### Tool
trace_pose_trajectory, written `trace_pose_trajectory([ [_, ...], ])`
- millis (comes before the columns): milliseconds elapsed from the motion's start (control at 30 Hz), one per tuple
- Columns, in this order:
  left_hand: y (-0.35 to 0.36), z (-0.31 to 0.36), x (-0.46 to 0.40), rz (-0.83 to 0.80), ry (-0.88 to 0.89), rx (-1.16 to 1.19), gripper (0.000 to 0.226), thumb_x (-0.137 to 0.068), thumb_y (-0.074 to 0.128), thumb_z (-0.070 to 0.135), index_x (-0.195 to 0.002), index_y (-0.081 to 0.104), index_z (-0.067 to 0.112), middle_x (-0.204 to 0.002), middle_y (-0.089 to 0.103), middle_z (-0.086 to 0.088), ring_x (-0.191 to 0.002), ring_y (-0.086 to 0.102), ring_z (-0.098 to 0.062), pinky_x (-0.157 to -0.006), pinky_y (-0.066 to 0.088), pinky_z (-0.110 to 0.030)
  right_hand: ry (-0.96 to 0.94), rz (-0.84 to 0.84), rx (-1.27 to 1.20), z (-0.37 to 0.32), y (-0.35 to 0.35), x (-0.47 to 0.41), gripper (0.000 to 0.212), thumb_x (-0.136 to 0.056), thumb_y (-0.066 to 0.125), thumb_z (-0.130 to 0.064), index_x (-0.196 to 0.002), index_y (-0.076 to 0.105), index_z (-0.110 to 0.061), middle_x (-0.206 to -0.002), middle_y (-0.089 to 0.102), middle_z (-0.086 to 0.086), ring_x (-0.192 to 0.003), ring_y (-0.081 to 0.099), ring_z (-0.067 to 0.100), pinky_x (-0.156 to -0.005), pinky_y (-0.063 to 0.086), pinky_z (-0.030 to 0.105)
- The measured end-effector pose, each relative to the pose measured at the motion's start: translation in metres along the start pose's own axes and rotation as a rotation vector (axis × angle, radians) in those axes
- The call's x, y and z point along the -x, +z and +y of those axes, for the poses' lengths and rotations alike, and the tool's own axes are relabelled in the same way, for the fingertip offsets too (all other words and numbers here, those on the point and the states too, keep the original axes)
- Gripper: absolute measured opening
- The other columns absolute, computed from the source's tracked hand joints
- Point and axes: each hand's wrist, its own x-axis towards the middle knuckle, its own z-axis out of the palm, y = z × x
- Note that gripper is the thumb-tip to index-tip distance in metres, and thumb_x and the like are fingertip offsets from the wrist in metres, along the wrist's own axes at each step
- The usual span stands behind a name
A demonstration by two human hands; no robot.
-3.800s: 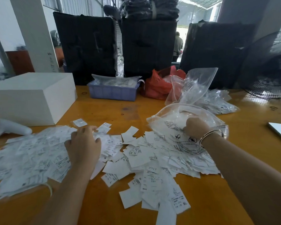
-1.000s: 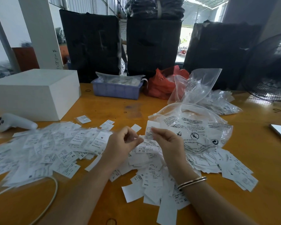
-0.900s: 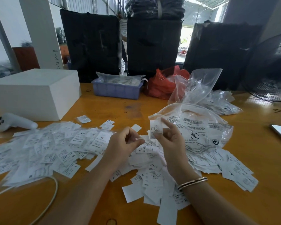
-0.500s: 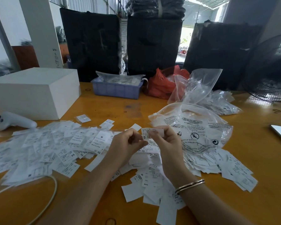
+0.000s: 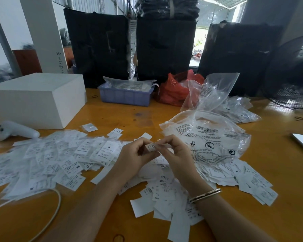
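Observation:
Both hands meet above the middle of the wooden table [image 5: 278, 172]. My left hand [image 5: 135, 159] and my right hand [image 5: 177, 158] pinch one small white label [image 5: 151, 147] between their fingertips, held flat and level. Below and around them lie heaps of white printed size labels: one spread heap [image 5: 56, 159] to the left, another heap [image 5: 166, 191] under and in front of my hands. A clear plastic bag [image 5: 212, 137] with black print lies just right of my right hand, on top of more labels.
A white box [image 5: 33, 98] stands at the left, a white handheld device [image 5: 16, 131] before it. A blue tray [image 5: 126, 95], a red bag [image 5: 175, 89] and clear bags [image 5: 215, 91] sit at the back. A fan [image 5: 294, 74] stands far right. A white cable [image 5: 51, 213] curls near left.
My right hand left the clear bag, came to the middle and picked up a label. Both hands now hold it together, turned from upright to flat and level.

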Motion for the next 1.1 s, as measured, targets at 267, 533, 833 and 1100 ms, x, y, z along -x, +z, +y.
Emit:
trace_pose_trajectory([
  [267,-0.001,0.0,0.001,-0.008,-0.028,0.019,0.031,-0.068,0.066,0.054,-0.083,0.067,0.027,-0.077,0.07,0.008,-0.074,0.065,-0.011,-0.068,0.054,-0.024,-0.026,-0.076,0.332,0.003,-0.01,-0.001,0.014,-0.093,0.055,-0.01,-0.089,0.064,-0.02,-0.084,0.063,-0.017,-0.084,0.056,0.003,-0.076,0.044,0.03],
  [533,-0.004,0.0,0.0,0.056,-0.031,-0.016,0.021,-0.077,0.061,0.051,-0.084,0.062,0.031,-0.076,0.068,0.016,-0.07,0.064,-0.002,-0.062,0.051,-0.015,0.068,-0.234,0.457,0.004,0.0,0.005,0.043,-0.102,0.027,-0.039,-0.144,0.03,-0.031,-0.139,0.038,-0.019,-0.13,0.028,-0.004,-0.113,0.021,0.042],
  [833,-0.012,0.004,-0.003,0.199,-0.081,-0.129,0.017,-0.082,0.065,0.043,-0.092,0.06,0.032,-0.074,0.067,0.005,-0.065,0.061,-0.007,-0.05,0.048,-0.02,-0.02,-0.006,0.52,-0.002,-0.017,-0.013,0.037,-0.099,0.031,-0.037,-0.13,0.049,-0.03,-0.128,0.05,-0.015,-0.122,0.045,0.007,-0.104,0.037,0.043],
  [1100,-0.041,-0.012,-0.007,0.531,-0.172,-0.556,0.033,-0.089,0.064,0.014,-0.121,0.056,0.01,-0.111,0.066,-0.013,-0.084,0.054,-0.014,-0.056,0.034,-0.013,0.378,0.066,1.16,0.02,-0.106,-0.079,0.03,-0.092,0.049,-0.016,-0.119,0.063,-0.011,-0.124,0.06,0.009,-0.105,0.058,0.024,-0.097,0.043,0.04],
])
